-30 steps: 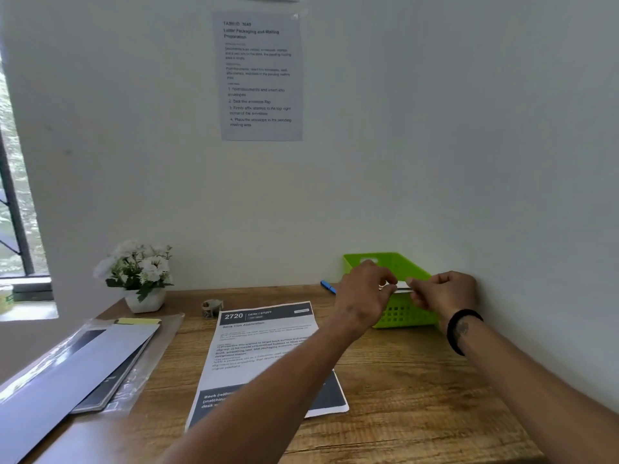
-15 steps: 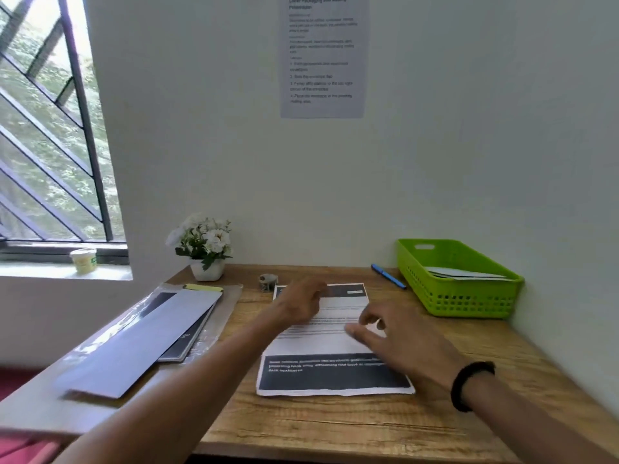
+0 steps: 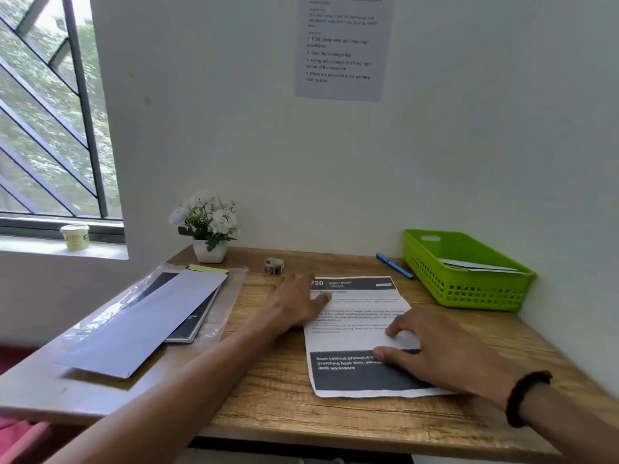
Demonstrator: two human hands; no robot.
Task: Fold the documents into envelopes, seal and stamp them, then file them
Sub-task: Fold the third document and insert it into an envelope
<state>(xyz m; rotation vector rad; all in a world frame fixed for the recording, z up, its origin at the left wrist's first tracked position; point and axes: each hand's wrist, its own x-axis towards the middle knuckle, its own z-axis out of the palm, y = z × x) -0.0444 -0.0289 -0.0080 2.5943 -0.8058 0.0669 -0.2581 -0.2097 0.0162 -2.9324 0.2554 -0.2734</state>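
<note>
On the wall notice [image 3: 341, 48]: "Fold documents and insert into envelopes", "Seal the envelope flap". On the document [image 3: 355, 336]: "720", "Book (without protective", "desk workspace".

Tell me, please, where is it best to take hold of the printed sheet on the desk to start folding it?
Probably the near edge of the printed sheet. It lies flat on the wooden desk, so slide fingertips under that edge from the person's side. The right hand already rests near it, and the left hand can hold the far part down.
</note>
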